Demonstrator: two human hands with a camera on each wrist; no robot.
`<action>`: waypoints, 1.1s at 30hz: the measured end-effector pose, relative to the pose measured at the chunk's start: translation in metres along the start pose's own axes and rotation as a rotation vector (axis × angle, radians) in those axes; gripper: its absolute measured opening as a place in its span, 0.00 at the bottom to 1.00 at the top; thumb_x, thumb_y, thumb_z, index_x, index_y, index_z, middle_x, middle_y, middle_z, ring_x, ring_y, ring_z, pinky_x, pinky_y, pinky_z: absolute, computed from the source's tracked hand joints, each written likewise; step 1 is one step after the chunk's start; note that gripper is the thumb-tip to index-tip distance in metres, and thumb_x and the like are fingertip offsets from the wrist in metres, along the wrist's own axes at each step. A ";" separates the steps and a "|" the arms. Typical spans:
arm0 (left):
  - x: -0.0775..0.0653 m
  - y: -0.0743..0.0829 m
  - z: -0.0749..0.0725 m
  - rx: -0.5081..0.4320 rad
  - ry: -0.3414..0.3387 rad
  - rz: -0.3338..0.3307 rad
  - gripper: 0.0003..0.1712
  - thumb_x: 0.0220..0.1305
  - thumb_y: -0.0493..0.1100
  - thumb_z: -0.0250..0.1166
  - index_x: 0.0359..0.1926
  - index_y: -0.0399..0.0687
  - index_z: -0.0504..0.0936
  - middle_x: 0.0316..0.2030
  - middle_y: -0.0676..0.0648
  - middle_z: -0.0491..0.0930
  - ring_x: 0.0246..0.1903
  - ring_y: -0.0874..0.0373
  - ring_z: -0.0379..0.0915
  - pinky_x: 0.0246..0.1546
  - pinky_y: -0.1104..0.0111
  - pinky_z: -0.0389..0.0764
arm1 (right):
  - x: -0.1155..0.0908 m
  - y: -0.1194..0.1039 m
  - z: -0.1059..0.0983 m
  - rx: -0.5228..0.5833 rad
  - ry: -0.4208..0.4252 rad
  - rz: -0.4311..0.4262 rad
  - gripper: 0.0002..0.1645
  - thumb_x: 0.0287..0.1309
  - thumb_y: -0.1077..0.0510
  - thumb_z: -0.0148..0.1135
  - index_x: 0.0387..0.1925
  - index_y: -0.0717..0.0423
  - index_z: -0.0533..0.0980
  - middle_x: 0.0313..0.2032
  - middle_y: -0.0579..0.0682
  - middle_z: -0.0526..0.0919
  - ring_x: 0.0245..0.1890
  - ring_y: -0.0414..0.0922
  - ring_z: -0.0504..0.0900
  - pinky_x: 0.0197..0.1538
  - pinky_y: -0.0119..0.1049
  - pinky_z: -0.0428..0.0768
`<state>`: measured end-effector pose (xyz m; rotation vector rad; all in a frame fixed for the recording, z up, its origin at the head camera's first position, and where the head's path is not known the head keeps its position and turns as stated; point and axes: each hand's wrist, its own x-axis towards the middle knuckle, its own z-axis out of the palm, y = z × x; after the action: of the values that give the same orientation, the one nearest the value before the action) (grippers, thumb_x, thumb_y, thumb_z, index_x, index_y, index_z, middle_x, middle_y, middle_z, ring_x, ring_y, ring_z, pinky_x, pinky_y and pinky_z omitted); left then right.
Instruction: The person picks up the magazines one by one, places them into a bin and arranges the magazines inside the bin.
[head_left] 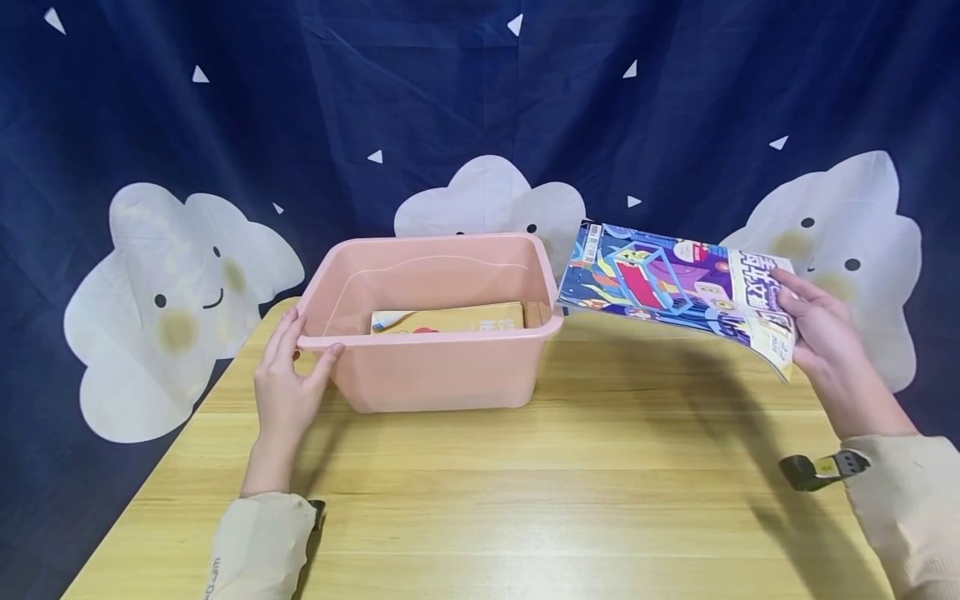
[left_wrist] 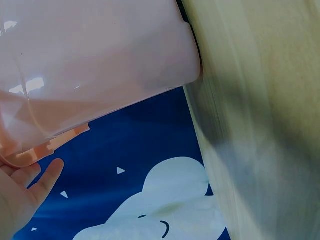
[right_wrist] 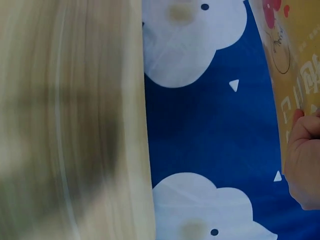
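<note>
A pink plastic bin stands upright on the wooden table. My left hand grips its front left corner, thumb at the front rim and fingers along the left side. In the left wrist view, fingertips of this hand meet the bin's rim. Inside the bin lies a yellow-covered booklet, partly hidden by the front wall. To the right, my right hand holds a magazine with a purple and blue cover by its right end. The magazine hangs above the table, its left end close beside the bin's right rim. The right wrist view shows its yellow underside.
The wooden table extends in front of the bin and to its right. Behind it hangs a dark blue curtain with white clouds and small triangles. A black wrist device sits at the right sleeve.
</note>
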<state>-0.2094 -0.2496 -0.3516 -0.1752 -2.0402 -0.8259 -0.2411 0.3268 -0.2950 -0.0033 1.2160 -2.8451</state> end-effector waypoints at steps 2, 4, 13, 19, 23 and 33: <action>-0.006 -0.002 0.007 -0.007 0.003 -0.006 0.32 0.49 0.43 0.68 0.53 0.31 0.71 0.57 0.39 0.67 0.53 0.44 0.66 0.39 0.52 0.74 | 0.001 0.000 0.000 0.005 -0.003 -0.004 0.16 0.62 0.66 0.46 0.46 0.54 0.77 0.35 0.58 0.80 0.36 0.51 0.81 0.39 0.42 0.79; -0.010 -0.003 0.013 -0.015 0.002 -0.010 0.32 0.49 0.44 0.68 0.53 0.31 0.71 0.57 0.39 0.67 0.53 0.44 0.66 0.39 0.52 0.74 | 0.001 0.000 0.000 0.017 -0.009 -0.007 0.16 0.62 0.66 0.45 0.46 0.55 0.77 0.35 0.59 0.79 0.36 0.52 0.81 0.39 0.42 0.79; -0.021 -0.004 0.038 -0.054 -0.020 -0.029 0.32 0.49 0.44 0.68 0.54 0.31 0.71 0.58 0.39 0.66 0.54 0.44 0.65 0.40 0.51 0.74 | 0.001 0.000 0.002 0.038 -0.003 -0.029 0.18 0.63 0.68 0.42 0.43 0.59 0.78 0.35 0.60 0.79 0.35 0.53 0.81 0.38 0.43 0.79; -0.026 -0.004 0.051 -0.072 -0.026 -0.030 0.32 0.49 0.45 0.68 0.54 0.32 0.72 0.58 0.39 0.66 0.54 0.44 0.65 0.40 0.51 0.74 | 0.004 0.004 0.006 0.009 0.014 -0.045 0.16 0.62 0.68 0.43 0.42 0.60 0.78 0.34 0.60 0.79 0.35 0.51 0.81 0.37 0.41 0.79; -0.026 -0.004 0.051 -0.068 -0.026 -0.026 0.32 0.50 0.45 0.68 0.53 0.32 0.72 0.58 0.39 0.67 0.54 0.44 0.65 0.39 0.51 0.74 | 0.008 0.011 0.015 -0.004 0.001 -0.055 0.15 0.62 0.68 0.44 0.41 0.61 0.78 0.34 0.59 0.79 0.35 0.50 0.81 0.36 0.41 0.80; -0.026 -0.003 0.051 -0.067 -0.022 -0.021 0.32 0.49 0.45 0.68 0.53 0.32 0.72 0.57 0.38 0.67 0.53 0.43 0.66 0.39 0.51 0.74 | 0.017 0.029 0.036 -0.087 0.002 -0.044 0.20 0.62 0.67 0.45 0.55 0.56 0.71 0.35 0.56 0.80 0.35 0.48 0.81 0.34 0.39 0.80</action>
<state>-0.2309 -0.2162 -0.3926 -0.2020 -2.0395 -0.9099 -0.2564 0.2799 -0.2912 -0.0302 1.3561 -2.8266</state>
